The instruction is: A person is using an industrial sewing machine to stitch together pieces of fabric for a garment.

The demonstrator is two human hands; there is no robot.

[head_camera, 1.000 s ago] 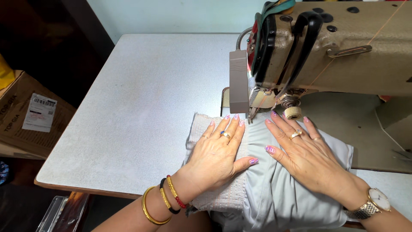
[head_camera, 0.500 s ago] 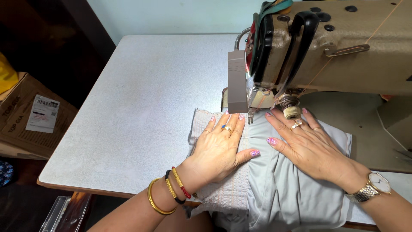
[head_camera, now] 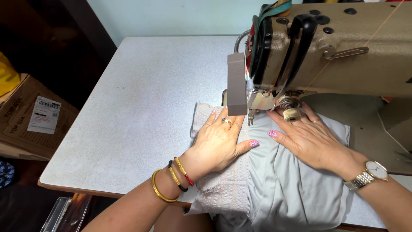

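Fingers [head_camera: 216,118] of the left hand [head_camera: 219,141] are spread and lie flat on the grey fabric [head_camera: 279,184], pressing it down on the surface [head_camera: 128,107]; they pinch nothing. On this hand there is a ring [head_camera: 226,121], and on the wrist there are gold, black and red bangles [head_camera: 174,180].

From the head view, the right hand [head_camera: 315,139] also lies flat on the same fabric, with fingers open and slightly apart, the fingertips close to the presser foot [head_camera: 250,115] of the sewing machine [head_camera: 326,47]. This hand grips nothing; it only presses the cloth. A gold watch [head_camera: 369,174] is on the right wrist. The nails of both hands are painted pink and purple.

The grey fabric lies on the surface under the machine head, between and under the two hands, and its near part hangs over the front edge. Along its left side there is a gathered, textured band [head_camera: 225,184] under the left hand. The two thumbs are near each other but do not touch.

At the far left, beside the surface and lower, stands a cardboard box [head_camera: 30,120] with a white label.
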